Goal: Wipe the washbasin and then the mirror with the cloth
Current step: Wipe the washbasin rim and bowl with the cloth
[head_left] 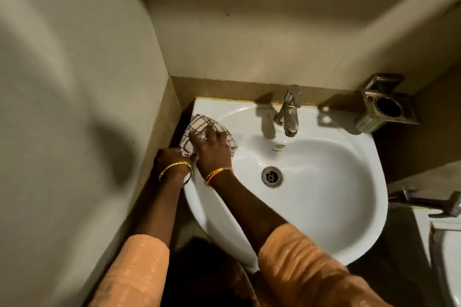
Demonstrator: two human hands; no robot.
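Cloth (199, 127) under right hand (212, 149) on washbasin (324, 194).

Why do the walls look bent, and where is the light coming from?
Head view: the wide-angle lens bows the left wall. Warm, dim light from above the camera casts the tap's hard shadow onto the washbasin rim, with small glints beside the drain. The frame's left edge is smeared and soft.

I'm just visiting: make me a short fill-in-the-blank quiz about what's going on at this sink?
1. The right hand presses a checked ____ onto the washbasin.
2. The cloth lies on the basin's ____ rim, beside the wall.
3. The tap stands at the basin's back edge, and ____ water runs from it.

Missing words: cloth; left; no
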